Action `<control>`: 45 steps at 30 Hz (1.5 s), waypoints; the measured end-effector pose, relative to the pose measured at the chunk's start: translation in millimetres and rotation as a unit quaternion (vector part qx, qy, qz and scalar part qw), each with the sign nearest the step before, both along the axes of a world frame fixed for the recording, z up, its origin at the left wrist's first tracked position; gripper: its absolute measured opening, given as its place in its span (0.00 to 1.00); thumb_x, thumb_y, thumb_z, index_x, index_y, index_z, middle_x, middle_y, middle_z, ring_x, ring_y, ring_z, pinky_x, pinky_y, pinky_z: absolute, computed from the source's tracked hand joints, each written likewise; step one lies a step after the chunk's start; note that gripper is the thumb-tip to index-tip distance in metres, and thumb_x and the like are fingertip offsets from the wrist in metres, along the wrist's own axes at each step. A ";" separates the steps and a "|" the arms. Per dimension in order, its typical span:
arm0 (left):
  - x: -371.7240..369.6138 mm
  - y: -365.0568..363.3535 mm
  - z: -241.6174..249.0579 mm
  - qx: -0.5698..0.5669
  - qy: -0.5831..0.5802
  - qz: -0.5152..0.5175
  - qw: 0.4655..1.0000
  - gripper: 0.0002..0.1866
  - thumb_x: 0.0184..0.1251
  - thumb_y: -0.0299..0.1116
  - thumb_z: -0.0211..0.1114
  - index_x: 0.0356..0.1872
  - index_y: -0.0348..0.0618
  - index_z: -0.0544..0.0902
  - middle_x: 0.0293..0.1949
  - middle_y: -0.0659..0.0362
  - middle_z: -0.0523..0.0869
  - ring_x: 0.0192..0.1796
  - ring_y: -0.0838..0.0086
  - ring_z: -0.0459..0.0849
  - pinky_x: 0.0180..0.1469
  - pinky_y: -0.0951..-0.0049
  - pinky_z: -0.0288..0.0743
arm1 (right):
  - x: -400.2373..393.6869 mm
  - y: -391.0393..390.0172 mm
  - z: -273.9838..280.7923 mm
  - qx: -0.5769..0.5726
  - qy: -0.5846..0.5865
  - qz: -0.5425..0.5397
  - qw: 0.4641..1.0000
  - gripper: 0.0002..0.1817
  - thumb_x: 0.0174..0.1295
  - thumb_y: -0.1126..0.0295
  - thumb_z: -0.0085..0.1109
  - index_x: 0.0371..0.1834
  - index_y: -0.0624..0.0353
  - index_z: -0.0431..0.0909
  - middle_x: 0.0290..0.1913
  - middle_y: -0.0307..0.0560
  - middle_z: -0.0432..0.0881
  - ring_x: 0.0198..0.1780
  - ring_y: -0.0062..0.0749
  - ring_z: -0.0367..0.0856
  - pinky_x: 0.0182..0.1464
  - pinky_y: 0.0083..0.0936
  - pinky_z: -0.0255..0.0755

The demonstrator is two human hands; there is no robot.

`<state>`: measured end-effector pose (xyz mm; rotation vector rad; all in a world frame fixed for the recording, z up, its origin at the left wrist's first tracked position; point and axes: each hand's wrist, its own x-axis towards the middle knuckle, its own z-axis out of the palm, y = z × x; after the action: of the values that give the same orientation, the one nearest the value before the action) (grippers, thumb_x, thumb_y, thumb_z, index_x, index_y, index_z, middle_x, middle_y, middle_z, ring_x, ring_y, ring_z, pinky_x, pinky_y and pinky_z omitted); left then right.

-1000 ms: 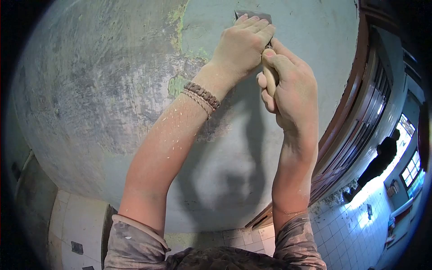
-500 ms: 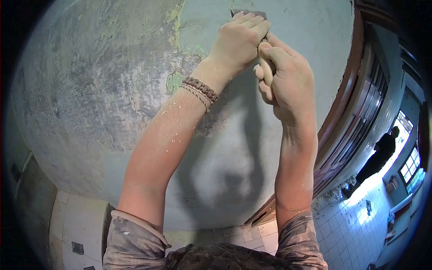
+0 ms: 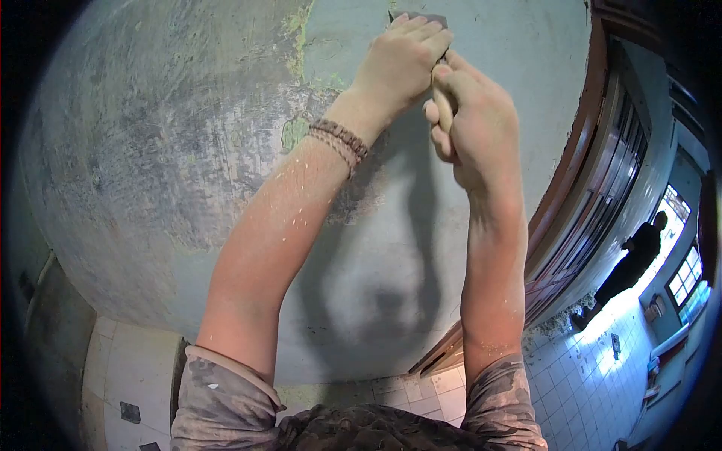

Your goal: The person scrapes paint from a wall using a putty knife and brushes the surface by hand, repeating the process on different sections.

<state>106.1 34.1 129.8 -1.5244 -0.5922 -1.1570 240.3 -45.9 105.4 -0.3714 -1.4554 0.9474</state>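
High on the wall (image 3: 496,45) my right hand (image 3: 485,120) is closed round the pale wooden handle of a scraper (image 3: 444,113). The scraper's dark, flat blade lies against the painted surface at the top. My left hand (image 3: 402,64) bears on that blade, its fingers close together over it and its thumb hidden. Braided bracelets (image 3: 338,139) circle my left wrist, and pale flakes dot the forearm. Left of my hands, green-grey paint gives way to a rough, patchy grey area (image 3: 203,143) with ragged yellow-green edges.
A reddish-brown frame (image 3: 575,143) borders the wall on the right, with long strips (image 3: 587,233) stacked or leaning beyond it. Farther off, a person in dark clothes (image 3: 635,259) stands near a bright opening. Tiled floor (image 3: 564,383) spreads below.
Both hands and the scraper have shifted very slightly, the left forearm a little to the right. My grip looks the same.
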 end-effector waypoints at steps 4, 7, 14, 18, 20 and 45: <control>-12.0 15.8 -2.3 0.043 0.028 -0.001 0.999 0.22 0.60 0.34 0.66 0.57 0.45 0.84 0.58 0.54 0.86 0.64 0.57 0.81 0.71 0.54 0.71 | -17.0 22.9 -19.6 0.048 0.021 0.001 0.999 0.19 0.70 0.69 0.48 0.57 0.71 0.75 0.18 0.36 0.69 0.14 0.16 0.62 0.15 0.19 0.58; -18.9 22.8 -12.8 0.049 0.039 0.002 0.998 0.22 0.60 0.34 0.66 0.57 0.44 0.84 0.60 0.54 0.85 0.65 0.56 0.80 0.73 0.52 0.68 | -27.3 49.0 -43.7 0.062 0.032 0.016 0.997 0.32 0.73 0.68 0.47 0.77 0.72 0.58 0.19 0.35 0.69 0.17 0.13 0.63 0.17 0.17 0.59; -12.5 31.3 -41.6 0.050 0.028 -0.002 0.998 0.23 0.60 0.34 0.66 0.58 0.44 0.84 0.60 0.53 0.85 0.65 0.56 0.81 0.73 0.53 0.69 | -15.3 36.2 -61.1 0.037 0.012 0.013 0.999 0.31 0.76 0.66 0.48 0.77 0.70 0.58 0.21 0.33 0.69 0.20 0.12 0.64 0.19 0.17 0.60; -3.8 14.4 -19.0 0.042 0.001 0.008 0.999 0.21 0.61 0.35 0.66 0.55 0.43 0.85 0.58 0.51 0.86 0.65 0.57 0.81 0.72 0.55 0.70 | -8.4 18.8 -30.2 0.069 -0.026 -0.058 0.996 0.26 0.74 0.66 0.48 0.73 0.61 0.70 0.18 0.32 0.67 0.15 0.13 0.61 0.14 0.13 0.56; -2.3 12.7 -26.5 0.032 -0.012 0.010 0.999 0.20 0.61 0.35 0.66 0.55 0.43 0.85 0.57 0.51 0.86 0.65 0.57 0.81 0.71 0.55 0.70 | -3.5 13.6 -33.2 0.049 -0.040 -0.053 0.997 0.25 0.74 0.66 0.48 0.72 0.61 0.72 0.18 0.31 0.67 0.15 0.13 0.61 0.14 0.13 0.56; -1.9 18.2 -27.3 0.107 -0.054 0.052 0.991 0.19 0.61 0.37 0.67 0.52 0.43 0.84 0.52 0.50 0.88 0.57 0.58 0.86 0.65 0.58 0.76 | 9.2 26.0 -24.7 0.155 -0.193 -0.168 0.954 0.21 0.70 0.66 0.47 0.59 0.69 0.79 0.20 0.48 0.76 0.24 0.21 0.76 0.30 0.26 0.70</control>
<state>104.2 52.2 102.5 -1.2418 -0.5934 -1.1881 249.5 -19.9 80.8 -0.5713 -1.7936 0.3724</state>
